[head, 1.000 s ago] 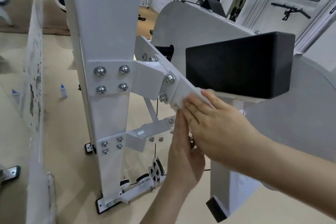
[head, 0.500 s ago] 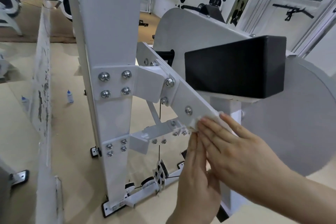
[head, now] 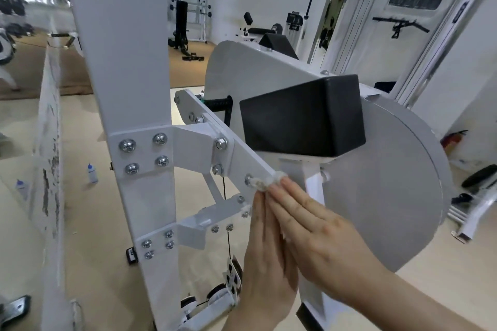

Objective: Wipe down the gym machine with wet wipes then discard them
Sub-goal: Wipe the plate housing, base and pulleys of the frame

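**Head view.** A crumpled white wet wipe [head: 266,182] sits at the lower end of the slanted white steel plate [head: 236,153] of the white gym machine [head: 126,62]. This is just right of centre in the frame, beside a silver bolt head [head: 248,178] and below the black rectangular padded block [head: 301,115]. The step in hand appears to be wiping along this plate's edge. It is best done with the wipe folded over the edge so that both faces are cleaned, with even pressure. The wipe should be worked around the bolt head, where dirt tends to lodge, and turned to a fresh face as it soils. Discarding is not yet done. The left hand [head: 266,258] rises from the bottom edge of the frame with its fingers straight and pointing upward. The right hand [head: 317,228] enters from the lower right on a diagonal forearm, its fingers extended flat toward the upper left. The two sets of fingertips meet on the wipe. Each grip is therefore flat and uncurled, and the wipe is held only by being pressed between the fingers and against the plate. Whether a thumb is tucked behind cannot be told.
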### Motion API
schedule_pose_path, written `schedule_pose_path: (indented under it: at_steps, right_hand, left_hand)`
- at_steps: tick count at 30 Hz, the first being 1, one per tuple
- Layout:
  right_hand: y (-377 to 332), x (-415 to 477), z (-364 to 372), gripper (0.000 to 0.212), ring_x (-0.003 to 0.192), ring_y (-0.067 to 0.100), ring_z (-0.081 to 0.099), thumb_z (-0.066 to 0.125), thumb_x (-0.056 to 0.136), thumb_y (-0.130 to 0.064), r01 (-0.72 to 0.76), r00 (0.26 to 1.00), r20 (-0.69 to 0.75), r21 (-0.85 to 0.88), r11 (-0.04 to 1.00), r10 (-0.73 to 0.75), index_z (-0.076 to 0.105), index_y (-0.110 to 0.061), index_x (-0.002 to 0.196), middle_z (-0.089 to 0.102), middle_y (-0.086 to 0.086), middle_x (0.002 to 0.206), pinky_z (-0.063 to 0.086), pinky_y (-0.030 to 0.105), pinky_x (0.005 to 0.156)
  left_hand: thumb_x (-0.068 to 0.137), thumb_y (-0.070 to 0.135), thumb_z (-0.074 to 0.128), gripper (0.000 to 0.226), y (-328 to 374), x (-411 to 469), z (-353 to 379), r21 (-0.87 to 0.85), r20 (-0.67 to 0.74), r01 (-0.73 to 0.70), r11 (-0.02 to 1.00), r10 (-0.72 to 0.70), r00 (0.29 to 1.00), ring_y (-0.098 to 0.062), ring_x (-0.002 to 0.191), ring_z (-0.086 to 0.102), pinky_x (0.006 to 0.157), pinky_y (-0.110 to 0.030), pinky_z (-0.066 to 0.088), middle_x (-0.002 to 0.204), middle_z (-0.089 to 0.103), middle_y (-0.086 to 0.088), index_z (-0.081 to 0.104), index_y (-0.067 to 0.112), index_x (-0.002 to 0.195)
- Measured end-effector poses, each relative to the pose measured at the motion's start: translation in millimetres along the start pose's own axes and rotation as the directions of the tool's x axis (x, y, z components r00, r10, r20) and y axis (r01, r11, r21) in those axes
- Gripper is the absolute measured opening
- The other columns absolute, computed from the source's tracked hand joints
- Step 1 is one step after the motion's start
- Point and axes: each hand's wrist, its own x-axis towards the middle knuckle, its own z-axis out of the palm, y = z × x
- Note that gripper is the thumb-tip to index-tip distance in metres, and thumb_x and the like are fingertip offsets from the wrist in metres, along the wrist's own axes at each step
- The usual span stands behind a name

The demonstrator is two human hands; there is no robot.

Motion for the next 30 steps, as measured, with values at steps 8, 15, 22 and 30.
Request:
schedule_pose_path:
  at_steps: [8,15,22,30]
  right_hand:
    - [-2.1,68.1,9.2,0.048,0.112,0.020,0.066,0.072,0.067,-0.011,-0.094,0.994,-0.055,0.021,0.995,0.095,0.071,-0.008,0.116,0.070,0.005,0.119,0.048,0.026,0.096]
    - [6.1,61.0,-8.2,0.036,0.087,0.024,0.070,0.042,0.077,-0.009,-0.023,0.997,-0.067,0.082,0.996,0.028,0.074,-0.007,0.093,0.073,0.006,0.096,0.059,0.036,0.062]
    - [42.8,60.9,-61.1,0.047,0.133,0.039,0.046,0.031,0.096,-0.014,0.057,0.997,-0.019,-0.501,0.864,-0.077,0.059,0.010,0.125,0.054,0.028,0.135,0.034,0.048,0.114]
    - [22.2,126.8,-36.8,0.078,0.147,0.040,-0.016,0.024,0.102,-0.042,0.236,0.908,0.400,-0.735,0.636,0.125,-0.022,0.011,0.138,-0.014,0.026,0.159,-0.026,0.053,0.105]
  left_hand:
    - [0.095,0.025,0.040,0.060,-30.8,58.0,-31.1,0.188,0.036,0.158,0.969,-0.167,0.985,-0.014,0.144,0.027,0.114,-0.037,0.026,0.156,0.034,-0.004,0.027,0.014,0.152]
    - [0.093,0.018,0.064,0.030,-9.5,70.3,-47.7,-0.341,-0.135,0.310,0.887,-0.373,0.918,0.002,0.105,0.063,0.095,-0.036,0.052,0.109,0.069,0.023,0.069,0.041,0.111]
    - [0.100,0.031,0.038,0.050,28.0,111.7,-42.4,0.066,0.051,-0.126,0.990,0.122,0.991,-0.011,0.132,0.047,0.108,-0.027,0.040,0.145,0.049,-0.007,0.046,0.006,0.143]
    - [0.096,0.035,0.033,0.065,-18.7,162.8,-49.7,0.629,0.244,0.060,0.775,-0.270,0.932,-0.014,0.150,0.007,0.117,-0.051,0.008,0.163,0.015,-0.002,0.013,0.014,0.154]
